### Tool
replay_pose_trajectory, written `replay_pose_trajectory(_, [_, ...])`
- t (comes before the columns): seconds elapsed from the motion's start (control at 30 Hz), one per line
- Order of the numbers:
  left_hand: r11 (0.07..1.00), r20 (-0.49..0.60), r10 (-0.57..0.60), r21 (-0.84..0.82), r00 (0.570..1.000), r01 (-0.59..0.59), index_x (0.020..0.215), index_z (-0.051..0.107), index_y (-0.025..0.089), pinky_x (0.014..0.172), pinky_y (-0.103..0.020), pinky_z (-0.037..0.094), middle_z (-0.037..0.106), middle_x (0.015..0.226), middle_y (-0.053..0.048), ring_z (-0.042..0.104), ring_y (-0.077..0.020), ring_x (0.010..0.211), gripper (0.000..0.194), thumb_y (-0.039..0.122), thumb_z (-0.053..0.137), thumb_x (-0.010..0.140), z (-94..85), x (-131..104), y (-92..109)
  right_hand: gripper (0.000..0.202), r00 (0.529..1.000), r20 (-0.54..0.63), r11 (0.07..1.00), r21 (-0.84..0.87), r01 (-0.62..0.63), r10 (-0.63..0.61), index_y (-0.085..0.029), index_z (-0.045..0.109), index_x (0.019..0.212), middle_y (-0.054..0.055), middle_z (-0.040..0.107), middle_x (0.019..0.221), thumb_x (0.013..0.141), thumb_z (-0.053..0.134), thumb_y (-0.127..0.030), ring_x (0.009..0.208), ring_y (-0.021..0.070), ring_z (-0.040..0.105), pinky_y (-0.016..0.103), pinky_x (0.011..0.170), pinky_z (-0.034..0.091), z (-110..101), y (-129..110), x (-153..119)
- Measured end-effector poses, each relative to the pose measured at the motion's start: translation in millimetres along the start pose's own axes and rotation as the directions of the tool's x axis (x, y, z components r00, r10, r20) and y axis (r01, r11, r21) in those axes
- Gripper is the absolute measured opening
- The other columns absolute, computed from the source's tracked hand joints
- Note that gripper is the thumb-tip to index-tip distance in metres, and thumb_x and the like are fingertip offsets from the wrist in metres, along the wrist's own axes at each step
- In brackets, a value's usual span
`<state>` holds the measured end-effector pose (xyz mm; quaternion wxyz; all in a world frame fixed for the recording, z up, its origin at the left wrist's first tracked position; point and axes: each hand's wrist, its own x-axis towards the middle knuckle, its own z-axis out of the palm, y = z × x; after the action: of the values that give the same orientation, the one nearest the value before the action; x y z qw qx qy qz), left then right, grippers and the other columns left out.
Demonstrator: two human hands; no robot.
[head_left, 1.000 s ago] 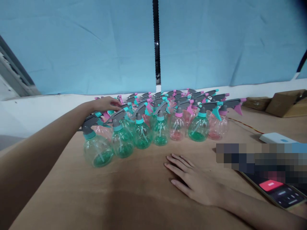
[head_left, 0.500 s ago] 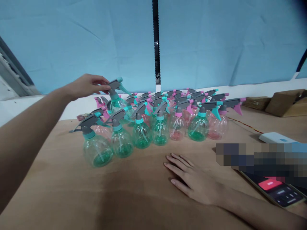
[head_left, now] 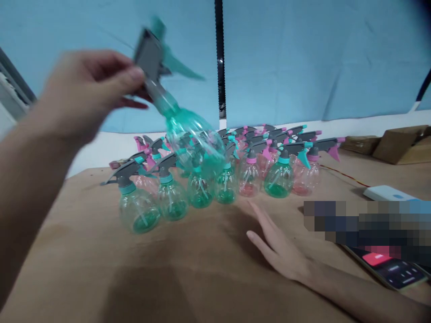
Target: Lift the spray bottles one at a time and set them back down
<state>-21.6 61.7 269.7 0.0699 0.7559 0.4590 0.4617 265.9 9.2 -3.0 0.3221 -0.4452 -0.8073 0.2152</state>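
My left hand [head_left: 97, 83] grips a green spray bottle [head_left: 191, 134] by its grey trigger head. The bottle hangs tilted in the air above the others, its base toward the right, and motion blurs it slightly. Behind and below it, several green and pink spray bottles stand upright in rows, among them a green one [head_left: 139, 208] at the left end and a pink one [head_left: 249, 179] nearer the middle. My right hand [head_left: 279, 251] is just over the table in front of the rows, thumb apart from the fingers, holding nothing.
At the right a phone [head_left: 390, 269] lies on the wooden table [head_left: 208, 278], beside a blurred-out patch. A white device [head_left: 390, 194] with a thin cable sits behind it. Cardboard boxes [head_left: 400, 146] stand at the back right, before a blue sheet wall [head_left: 303, 58].
My left hand has lifted the green spray bottle from among the others, bringing it up, nearer and tilted. My right hand, flat on the table before, has turned onto its edge and risen a little.
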Motion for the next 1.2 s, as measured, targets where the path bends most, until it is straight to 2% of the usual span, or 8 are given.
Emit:
replay_pose_trajectory(0.03, [0.998,-0.009,0.052,0.019,0.999,-0.052,0.106,0.056,0.008,0.083,-0.034,0.036,0.064,0.090,0.004,0.057,-0.0168,0.095,0.034,0.030,0.046,0.082,19.3,-12.1,7.3,0.064,0.999,-0.050,0.999,0.035,0.014,-0.012,-0.025,-0.001,0.144,0.007,0.014,0.151,0.093,0.033,-0.041,0.136,0.0246,0.014,0.052,0.108,0.022,0.4,1.1,-0.2])
replay_pose_trajectory(0.13, [1.000,0.124,-0.001,-0.011,0.992,0.002,0.087,0.063,0.008,0.072,-0.026,0.044,0.065,0.072,0.001,0.061,-0.0114,0.073,0.025,0.030,0.056,0.078,70.8,-42.0,15.5,0.074,0.989,-0.121,0.990,0.098,0.101,-0.089,-0.026,-0.006,0.144,0.007,0.006,0.152,0.090,0.042,-0.040,0.137,0.0269,0.010,0.053,0.108,0.020,0.2,1.2,-0.2])
replay_pose_trajectory(0.27, [0.984,0.231,-0.084,-0.135,0.969,0.117,0.079,0.062,0.015,0.057,-0.021,0.047,0.067,0.073,-0.003,0.063,-0.0143,0.067,0.016,0.031,0.060,0.075,109.7,-63.1,5.8,0.089,0.986,-0.133,0.988,0.097,0.117,-0.103,-0.025,-0.005,0.144,0.009,0.011,0.151,0.080,0.056,-0.039,0.136,0.0301,0.015,0.053,0.107,0.023,0.0,-3.3,0.2])
replay_pose_trajectory(0.63, [0.888,0.287,-0.262,-0.303,0.921,0.347,0.072,0.062,0.017,0.055,-0.024,0.048,0.062,0.071,-0.002,0.059,-0.0150,0.064,0.018,0.035,0.062,0.075,128.6,-80.2,-16.6,0.097,0.996,-0.088,0.997,0.072,0.028,-0.022,-0.025,-0.001,0.143,0.011,0.020,0.149,0.072,0.063,-0.038,0.134,0.0299,0.022,0.050,0.106,0.028,2.6,-4.4,-0.2])
replay_pose_trajectory(0.83, [0.708,0.239,-0.310,-0.589,0.920,0.391,0.079,0.063,0.019,0.067,-0.028,0.048,0.062,0.080,-0.002,0.057,-0.0160,0.074,0.018,0.034,0.067,0.071,144.3,-93.1,-48.8,0.096,0.998,-0.062,0.997,0.074,0.025,-0.021,-0.027,-0.002,0.142,0.010,0.019,0.149,0.071,0.063,-0.037,0.134,0.0290,0.022,0.049,0.106,0.028,1.8,-6.0,0.1])
replay_pose_trajectory(1.0, [0.434,0.423,-0.139,-0.786,0.895,0.439,0.104,0.062,0.018,0.088,-0.038,0.041,0.062,0.108,-0.009,0.056,-0.0249,0.101,0.044,0.031,0.074,0.063,164.5,-105.8,-64.1,0.094,0.997,-0.060,0.995,0.076,0.061,-0.057,-0.029,0.002,0.142,0.009,0.023,0.147,0.071,0.064,-0.036,0.133,0.0301,0.025,0.050,0.105,0.030,1.5,-3.4,0.9])
replay_pose_trajectory(1.1, [0.376,0.506,-0.026,-0.794,0.862,0.477,0.111,0.060,0.019,0.096,-0.043,0.036,0.058,0.118,-0.011,0.048,-0.0295,0.117,0.048,0.026,0.072,0.065,174.3,-105.2,-58.8,0.092,0.996,-0.047,0.993,0.089,0.075,-0.071,-0.030,0.007,0.142,0.009,0.029,0.144,0.070,0.065,-0.035,0.130,0.0319,0.029,0.051,0.103,0.032,1.1,-2.8,1.2])
replay_pose_trajectory(1.2, [0.354,0.513,0.075,-0.816,0.855,0.458,0.116,0.057,0.022,0.097,-0.045,0.035,0.060,0.118,-0.010,0.040,-0.0301,0.124,0.048,0.022,0.067,0.068,182.1,-99.0,-49.1,0.093,0.997,-0.032,0.992,0.099,0.079,-0.076,-0.031,0.005,0.142,0.010,0.031,0.142,0.071,0.065,-0.035,0.129,0.0332,0.031,0.053,0.102,0.034,0.8,-2.5,1.0])
